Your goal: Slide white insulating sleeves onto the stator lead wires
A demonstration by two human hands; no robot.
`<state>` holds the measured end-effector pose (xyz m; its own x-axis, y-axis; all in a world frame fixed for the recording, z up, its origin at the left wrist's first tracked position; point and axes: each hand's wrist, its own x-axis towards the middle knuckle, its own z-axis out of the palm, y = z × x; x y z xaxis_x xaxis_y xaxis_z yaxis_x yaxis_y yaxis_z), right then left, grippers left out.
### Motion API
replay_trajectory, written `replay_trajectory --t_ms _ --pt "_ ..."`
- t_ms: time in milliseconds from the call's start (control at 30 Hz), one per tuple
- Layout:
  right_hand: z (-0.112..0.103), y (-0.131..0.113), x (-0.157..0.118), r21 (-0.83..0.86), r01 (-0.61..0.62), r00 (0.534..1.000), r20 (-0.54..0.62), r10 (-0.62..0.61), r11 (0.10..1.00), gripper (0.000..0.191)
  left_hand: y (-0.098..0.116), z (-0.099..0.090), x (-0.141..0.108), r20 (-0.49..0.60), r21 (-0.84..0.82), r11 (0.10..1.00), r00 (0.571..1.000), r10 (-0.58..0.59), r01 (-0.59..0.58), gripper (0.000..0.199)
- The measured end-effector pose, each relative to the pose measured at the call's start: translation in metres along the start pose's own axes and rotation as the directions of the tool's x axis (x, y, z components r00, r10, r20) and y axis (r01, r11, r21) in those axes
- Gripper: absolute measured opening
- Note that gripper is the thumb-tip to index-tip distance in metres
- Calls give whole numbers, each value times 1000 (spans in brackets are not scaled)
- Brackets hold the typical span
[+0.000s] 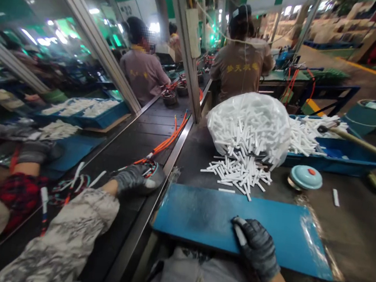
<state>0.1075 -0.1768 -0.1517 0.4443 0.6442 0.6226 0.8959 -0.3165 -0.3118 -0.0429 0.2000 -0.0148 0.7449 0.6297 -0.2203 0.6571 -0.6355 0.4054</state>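
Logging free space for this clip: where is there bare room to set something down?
The blue mat left of the right hand, nearer than the loose white tubes; the dark bench right of the mat, nearer than the lone tube. Crowded: behind the mat, with those tubes, the filled bag and blue tray; orange wires extend beyond the left hand.

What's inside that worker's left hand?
The gloved left hand holds a wire bundle; orange wires run forward beyond it. The stretch inside the fingers and palm is covered.
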Motion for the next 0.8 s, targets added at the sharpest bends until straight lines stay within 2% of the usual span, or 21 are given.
replay_trajectory --t_ms 67,167,200,233,300,333,400,433,467,533,567,600,667,700,733,800 --pt "-2 0 -1 37 -34 999 37 32 999 20 20 14 -20 87 66 997 996 24 -30 24" --pt "-2 -4 1 129 -121 991 76 112 984 21 55 37 -43 132 216 974 990 45 -73 28" --pt "-1 -6 4 171 -157 985 92 143 973 22 67 44 -52 196 213 967 976 96 -138 32" --pt "0 -9 8 220 -194 979 105 174 956 22 77 48 -61 243 134 971 956 162 -199 36" --pt "2 -15 18 333 -266 963 133 234 905 24 93 52 -79 316 -81 938 884 345 -337 47" --pt "3 -18 23 391 -301 953 149 263 870 26 100 50 -87 312 -188 894 838 448 -408 52" --pt "1 -22 35 500 -377 926 208 314 780 36 109 41 -94 250 -316 782 748 615 -538 52" --pt "0 -24 41 553 -416 909 251 332 722 41 113 36 -91 196 -339 744 730 654 -576 48" --pt "-3 -24 46 604 -453 891 289 350 655 44 114 31 -83 138 -343 726 732 667 -597 44" --pt "-7 -24 55 686 -504 861 352 367 525 50 111 27 -54 25 -314 776 812 583 -547 46" --pt "-9 -23 59 709 -515 854 375 361 482 52 107 28 -34 18 -272 790 818 575 -549 52" --pt "-10 -23 62 718 -519 852 392 347 464 54 99 31 -14 67 -248 800 815 576 -546 57" --pt "-10 -24 68 709 -506 863 413 293 492 56 78 42 25 161 -268 854 854 495 -445 56" --pt "-8 -25 71 698 -491 871 416 263 521 57 65 47 39 156 -300 871 881 448 -390 53" --pt "-6 -27 73 692 -469 881 412 233 549 57 52 53 51 85 -323 876 910 405 -359 50" --pt "0 -32 80 694 -403 908 386 165 597 52 25 61 61 -117 -375 900 974 193 -223 47"
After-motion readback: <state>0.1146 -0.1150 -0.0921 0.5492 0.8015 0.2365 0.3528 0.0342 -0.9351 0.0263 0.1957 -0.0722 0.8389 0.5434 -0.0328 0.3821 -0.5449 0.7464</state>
